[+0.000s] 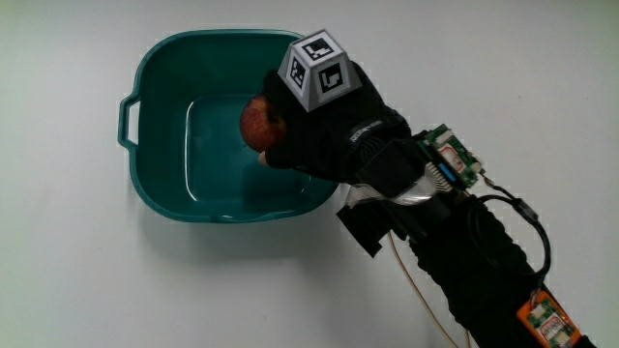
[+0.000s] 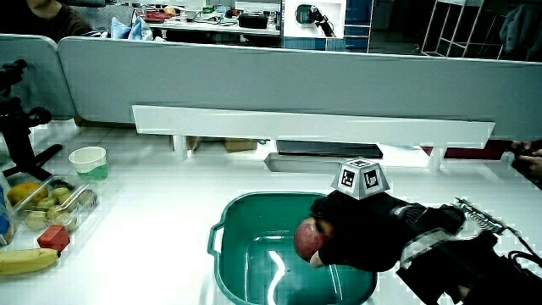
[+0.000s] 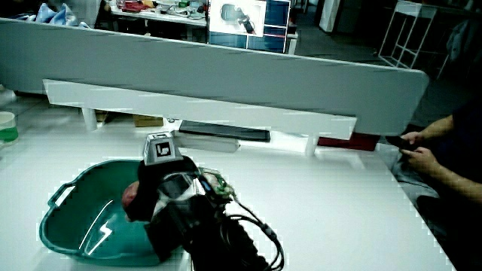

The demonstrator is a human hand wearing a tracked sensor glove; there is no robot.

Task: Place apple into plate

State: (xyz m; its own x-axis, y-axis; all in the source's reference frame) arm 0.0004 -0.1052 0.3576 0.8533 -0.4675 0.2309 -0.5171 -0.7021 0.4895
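The hand (image 1: 324, 130), in its black glove, is positioned over the teal basin (image 1: 160, 184), reaching in across the rim on the person's side. Its fingers are curled around a red apple (image 1: 255, 123), which it grasps; the apple sits inside the basin's outline, above the floor, and in a side view (image 2: 308, 238) it is seen clear of the basin's bottom, held at about rim height. The patterned cube (image 1: 316, 70) sits on the back of the hand, facing upward. The forearm (image 1: 484, 271), wrapped in black with small circuit boards and cables attached, extends from the hand out over the white table (image 1: 77, 280). The vessel is a deep tub with a handle (image 1: 127, 118) at its rim, not a flat dish. In a side view, a clear container of fruit (image 2: 47, 203), a banana (image 2: 25, 261) and a small red block (image 2: 52, 238) lie well apart from the basin, with a pale cup (image 2: 88, 162) farther from the person than these. A low grey partition (image 2: 279, 85) closes the table.
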